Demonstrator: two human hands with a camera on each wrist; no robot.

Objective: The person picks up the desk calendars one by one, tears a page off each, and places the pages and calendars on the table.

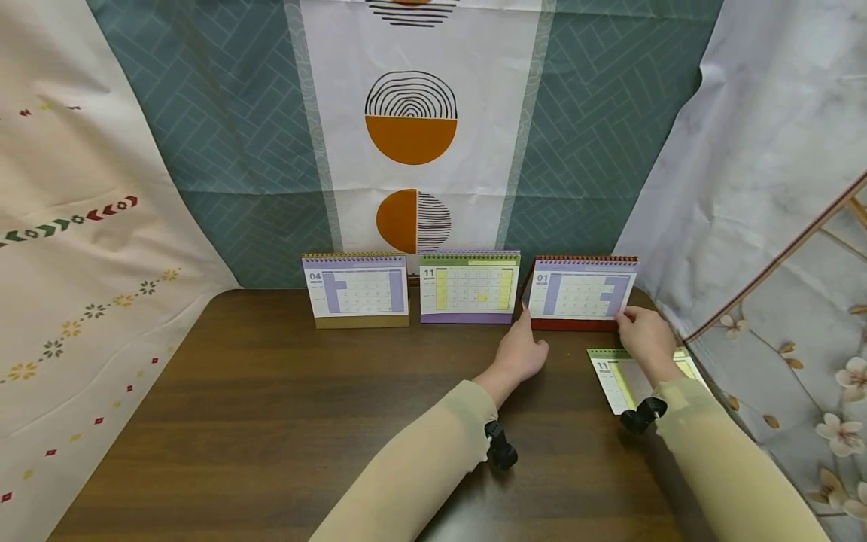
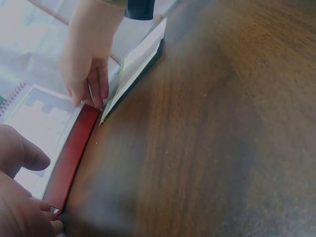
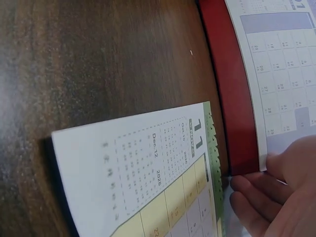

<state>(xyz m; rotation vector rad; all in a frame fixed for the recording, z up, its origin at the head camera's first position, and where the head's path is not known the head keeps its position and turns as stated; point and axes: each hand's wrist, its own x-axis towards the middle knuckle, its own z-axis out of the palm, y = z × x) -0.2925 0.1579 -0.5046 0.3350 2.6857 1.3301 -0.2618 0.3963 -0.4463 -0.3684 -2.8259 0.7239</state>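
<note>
A desk calendar with a red base (image 1: 576,325) and a purple page marked 01 (image 1: 581,293) stands upright at the right end of a row. My left hand (image 1: 518,350) touches its left lower edge with the fingertips, thumb (image 2: 34,157) spread out in front of the page. At the opposite lower corner my right hand (image 1: 646,335) pinches the calendar, thumb on the page corner and fingers (image 3: 256,195) curled by the end of the red base (image 3: 234,98). Below the right wrist lies another calendar (image 3: 98,163) with a green top strip, marked 11, partly covered by the forearm.
To the left stand a green-topped calendar (image 1: 470,286) marked 11 and a purple one (image 1: 355,290) marked 04 with a gold-brown base. They line the back of the brown wooden table (image 1: 271,421). Patterned cloths (image 1: 257,135) hang behind and along both sides.
</note>
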